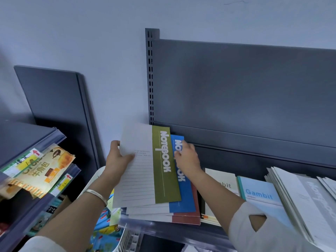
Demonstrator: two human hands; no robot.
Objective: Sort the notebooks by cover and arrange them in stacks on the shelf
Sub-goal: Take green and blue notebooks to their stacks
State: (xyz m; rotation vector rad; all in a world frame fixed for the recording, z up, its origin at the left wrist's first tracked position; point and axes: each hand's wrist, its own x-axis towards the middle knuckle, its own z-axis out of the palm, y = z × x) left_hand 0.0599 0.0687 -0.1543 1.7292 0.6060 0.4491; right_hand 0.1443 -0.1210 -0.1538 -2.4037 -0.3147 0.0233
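Olive-green-and-white lined paper notebook (163,166): tilted atop the pile at the left end of the dark grey metal shelf (181,233), with the left hand (118,159) clamped on its white edge, thumb on the cover. Blue-and-white paper notebook (183,197): next down in that pile, over red-brown notebooks (189,219); the right hand (187,157) touches its upper part, blurred, so its grip cannot be told. Pale-blue "Gambit" notebook (260,195): mid-shelf.

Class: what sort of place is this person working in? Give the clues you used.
Most likely a small shop: slotted metal display shelving, price tags on shelf edges beside a packaged snack, and piles of matching notebooks.
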